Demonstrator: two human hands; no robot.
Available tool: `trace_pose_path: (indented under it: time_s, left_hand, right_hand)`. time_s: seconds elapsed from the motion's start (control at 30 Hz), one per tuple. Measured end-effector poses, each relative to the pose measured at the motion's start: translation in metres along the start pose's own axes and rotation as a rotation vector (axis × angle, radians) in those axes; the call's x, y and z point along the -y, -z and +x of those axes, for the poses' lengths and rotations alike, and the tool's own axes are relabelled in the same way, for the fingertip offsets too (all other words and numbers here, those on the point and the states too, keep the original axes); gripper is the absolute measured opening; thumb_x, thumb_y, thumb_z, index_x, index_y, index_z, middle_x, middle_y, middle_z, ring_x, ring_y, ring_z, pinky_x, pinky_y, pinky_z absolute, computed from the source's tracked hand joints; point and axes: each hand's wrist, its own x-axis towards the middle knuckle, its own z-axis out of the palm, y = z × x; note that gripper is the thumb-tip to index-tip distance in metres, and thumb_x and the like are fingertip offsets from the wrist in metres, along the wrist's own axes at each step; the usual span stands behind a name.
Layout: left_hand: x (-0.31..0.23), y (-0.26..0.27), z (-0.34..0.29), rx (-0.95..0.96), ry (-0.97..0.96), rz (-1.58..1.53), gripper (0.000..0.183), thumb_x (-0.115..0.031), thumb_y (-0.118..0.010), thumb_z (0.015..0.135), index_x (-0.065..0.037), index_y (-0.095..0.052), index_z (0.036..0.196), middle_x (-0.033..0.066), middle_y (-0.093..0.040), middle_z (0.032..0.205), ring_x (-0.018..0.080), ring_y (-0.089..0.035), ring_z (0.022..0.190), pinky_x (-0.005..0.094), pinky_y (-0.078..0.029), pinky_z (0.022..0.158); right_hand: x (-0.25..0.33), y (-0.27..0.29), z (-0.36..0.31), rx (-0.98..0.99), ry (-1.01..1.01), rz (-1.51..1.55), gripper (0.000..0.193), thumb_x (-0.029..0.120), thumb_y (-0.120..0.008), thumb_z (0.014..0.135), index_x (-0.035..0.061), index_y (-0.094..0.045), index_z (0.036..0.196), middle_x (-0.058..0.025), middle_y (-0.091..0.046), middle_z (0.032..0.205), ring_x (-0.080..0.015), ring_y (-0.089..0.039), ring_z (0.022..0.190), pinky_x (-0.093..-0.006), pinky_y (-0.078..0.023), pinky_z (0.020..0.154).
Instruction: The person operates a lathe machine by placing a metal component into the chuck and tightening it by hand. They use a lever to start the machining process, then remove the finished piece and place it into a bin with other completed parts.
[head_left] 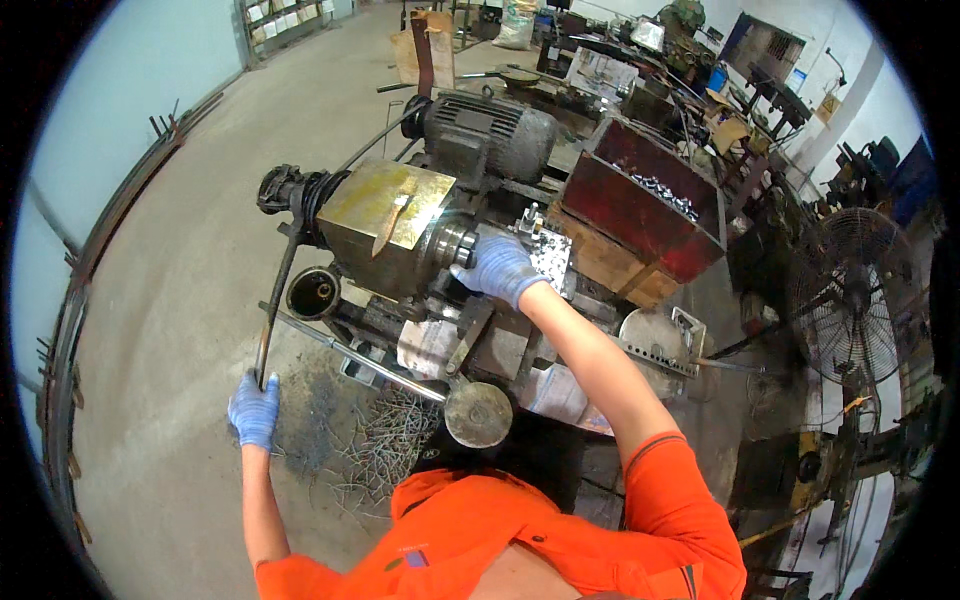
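My left hand (pixel 254 408), in a blue knit glove, is wrapped round the lower end of a long metal lever (pixel 272 318) that slants up to the left end of the headstock. My right hand (pixel 497 267), gloved alike, is at the chuck (pixel 450 245) of a small lathe, its thumb bent toward the chuck's face. The right fingers curl away from view, and what they hold is hidden. On the headstock's flat yellowish top plate (pixel 350 200) lies a worn, pointed wooden-looking strip (pixel 393 222). Just beyond my right hand is a bright metal block (pixel 552 255) strewn with chips.
A dark red bin (pixel 640 205) of small metal parts stands right of the lathe. An electric motor (pixel 490 135) sits behind it. A chrome bar (pixel 375 368) and round metal disc (pixel 478 414) project toward me. Metal shavings (pixel 385 445) litter the floor; a fan (pixel 850 290) stands right.
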Motion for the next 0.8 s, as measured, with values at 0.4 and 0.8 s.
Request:
trace_pose_path:
  time_s: [0.4,0.8]
  left_hand:
    - [-0.179,0.060,0.073,-0.427,-0.546,-0.581,0.055,-0.041,-0.060,0.081,-0.008,-0.050,0.125,0.0151,-0.065,0.082,0.0279,-0.063,0.065,0.0386,-0.049,0.060]
    - [-0.228,0.026,0.069,-0.469,-0.864,-0.653,0.032,-0.024,-0.054,0.087,-0.005,-0.058,0.112,0.0154,-0.061,0.070,0.0294,-0.059,0.055,0.0396,-0.046,0.052]
  right_hand:
    - [-0.120,0.134,-0.099,-0.705,-0.361,-0.272,0.044,0.042,-0.068,0.072,0.0142,-0.065,0.106,-0.0218,-0.049,0.125,-0.0374,-0.049,0.110,-0.0426,-0.042,0.093]
    - [-0.130,-0.030,-0.298,-0.635,-0.521,0.269,0.027,0.014,-0.073,0.068,0.0023,-0.066,0.091,-0.0190,-0.062,0.102,-0.0313,-0.060,0.095,-0.0361,-0.047,0.084]
